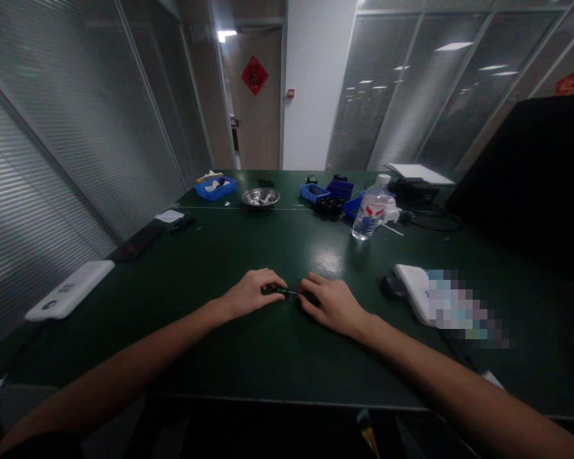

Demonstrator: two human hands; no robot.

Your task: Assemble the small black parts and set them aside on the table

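Near the middle of the dark green table, my left hand [254, 294] pinches a small dark green and black item [281, 291] between thumb and fingers. A thin metallic shaft [292, 292] spans the short gap from that item to my right hand [332, 305]. The right hand is closed, its fingers curled over the shaft's other end. What lies inside that grip is dark and mostly hidden, so its kind does not show. Both hands stay low over the table, with only a small gap between them.
A water bottle [370, 210] stands behind and right. Farther back are a metal bowl [261, 199] and blue trays [215, 189]. White boxy devices [71, 290] lie at left and right, the right one beside a black mouse [393, 287]. A large black screen [530, 185] rises at right.
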